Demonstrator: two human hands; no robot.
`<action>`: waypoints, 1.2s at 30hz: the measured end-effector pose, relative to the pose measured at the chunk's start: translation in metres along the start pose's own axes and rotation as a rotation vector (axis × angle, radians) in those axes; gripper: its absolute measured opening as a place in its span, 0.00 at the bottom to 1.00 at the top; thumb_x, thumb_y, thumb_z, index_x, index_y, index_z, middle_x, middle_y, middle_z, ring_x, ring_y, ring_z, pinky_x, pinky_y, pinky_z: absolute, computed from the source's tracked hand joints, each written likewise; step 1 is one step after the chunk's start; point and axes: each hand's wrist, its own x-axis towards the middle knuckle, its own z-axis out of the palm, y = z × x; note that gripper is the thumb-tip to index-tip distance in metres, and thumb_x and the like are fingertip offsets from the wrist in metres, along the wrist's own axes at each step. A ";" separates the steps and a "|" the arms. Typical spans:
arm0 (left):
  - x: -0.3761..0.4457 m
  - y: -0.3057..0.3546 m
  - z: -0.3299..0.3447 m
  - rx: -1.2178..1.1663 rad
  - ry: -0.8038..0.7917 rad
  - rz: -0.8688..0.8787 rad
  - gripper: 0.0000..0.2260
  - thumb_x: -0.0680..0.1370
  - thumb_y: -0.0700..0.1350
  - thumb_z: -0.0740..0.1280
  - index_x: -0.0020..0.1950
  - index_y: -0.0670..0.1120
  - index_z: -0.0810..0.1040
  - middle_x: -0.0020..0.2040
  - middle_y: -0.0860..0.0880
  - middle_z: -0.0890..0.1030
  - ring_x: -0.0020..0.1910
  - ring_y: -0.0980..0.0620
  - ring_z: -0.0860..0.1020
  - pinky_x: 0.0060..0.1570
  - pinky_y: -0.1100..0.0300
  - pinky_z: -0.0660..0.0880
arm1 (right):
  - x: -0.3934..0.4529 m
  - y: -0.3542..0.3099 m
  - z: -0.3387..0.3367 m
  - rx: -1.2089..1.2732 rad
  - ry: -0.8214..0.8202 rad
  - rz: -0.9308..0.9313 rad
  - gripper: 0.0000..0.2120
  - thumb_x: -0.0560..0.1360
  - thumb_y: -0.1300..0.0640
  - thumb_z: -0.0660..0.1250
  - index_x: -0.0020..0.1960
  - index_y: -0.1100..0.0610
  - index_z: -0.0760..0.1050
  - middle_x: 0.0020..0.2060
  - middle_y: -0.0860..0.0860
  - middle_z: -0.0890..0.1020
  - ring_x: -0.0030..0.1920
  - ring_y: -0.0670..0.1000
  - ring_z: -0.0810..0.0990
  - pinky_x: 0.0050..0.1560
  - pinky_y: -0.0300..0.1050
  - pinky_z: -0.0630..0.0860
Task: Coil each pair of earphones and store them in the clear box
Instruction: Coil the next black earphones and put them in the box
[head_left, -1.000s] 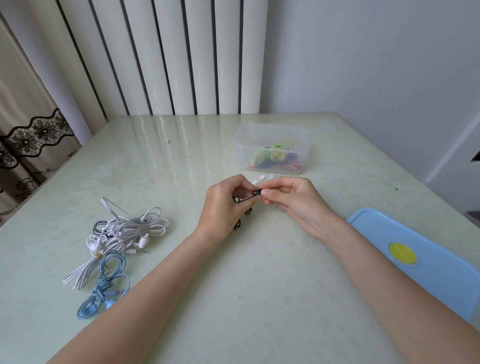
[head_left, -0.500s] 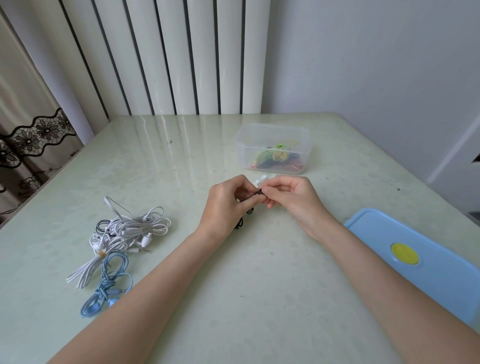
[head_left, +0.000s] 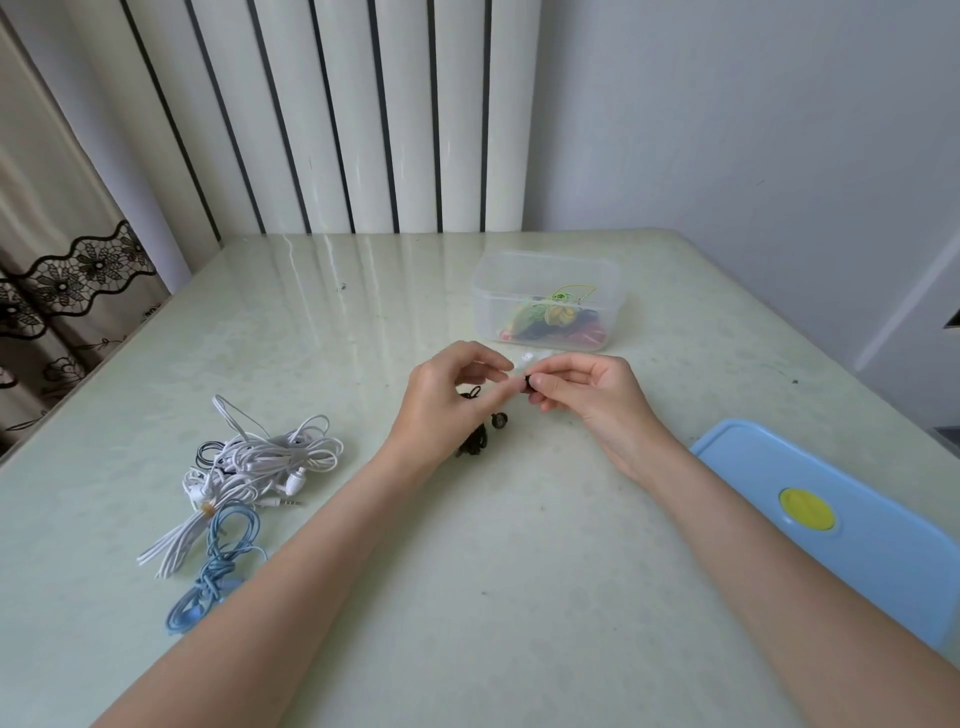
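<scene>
Pale green and glossy, the table (head_left: 363, 322) runs back to a wall of white vertical blinds (head_left: 332, 114), with a lace-trimmed curtain (head_left: 57, 280) at about 9 o'clock. At 12 o'clock from the hands stands the clear box (head_left: 545, 270), open, with coiled earphones of green, yellow, red and dark colours lying in its bottom. Its blue lid (head_left: 872, 525), marked with a yellow disc, lies flat at 4 o'clock near the table's right edge.

Both hands meet at the centre of the table. The left hand (head_left: 441, 400) has its fingers curled and pinches the black earphones (head_left: 475, 439) by the cord; the rest of that cord dangles in a small bunch below the palm, with one earbud hanging loose just beside it. The right hand (head_left: 592, 395) pinches the other black earbud between thumb and forefinger, tip to tip with the left fingers.

Just behind the fingertips, between the hands and the box, lies a small white piece; what it is cannot be told.

At 8 o'clock sits a loose heap of white earphones (head_left: 270, 462), its plug pointing right, with a black cord partly under its far side. Touching it on the near side lie the blue earphones (head_left: 223, 566), loosely looped.
</scene>
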 end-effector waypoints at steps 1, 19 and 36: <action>0.002 0.001 -0.005 -0.026 0.035 -0.014 0.01 0.73 0.43 0.70 0.44 0.47 0.79 0.42 0.54 0.81 0.42 0.59 0.79 0.46 0.70 0.73 | 0.000 0.001 -0.001 -0.041 -0.004 -0.008 0.07 0.71 0.70 0.66 0.41 0.60 0.78 0.34 0.55 0.80 0.31 0.42 0.79 0.36 0.32 0.76; 0.012 0.016 -0.029 0.216 -0.290 -0.341 0.02 0.72 0.39 0.70 0.40 0.43 0.78 0.36 0.47 0.79 0.30 0.55 0.79 0.42 0.62 0.78 | -0.013 -0.035 0.023 -0.971 -0.505 0.091 0.28 0.70 0.50 0.69 0.67 0.50 0.65 0.60 0.50 0.73 0.57 0.49 0.71 0.55 0.41 0.68; 0.083 0.052 -0.022 0.213 -0.086 -0.234 0.16 0.76 0.39 0.63 0.64 0.43 0.72 0.62 0.42 0.74 0.50 0.45 0.77 0.59 0.49 0.74 | 0.127 -0.058 -0.028 -1.111 0.056 0.027 0.16 0.70 0.65 0.66 0.58 0.60 0.75 0.54 0.61 0.78 0.49 0.53 0.79 0.47 0.39 0.73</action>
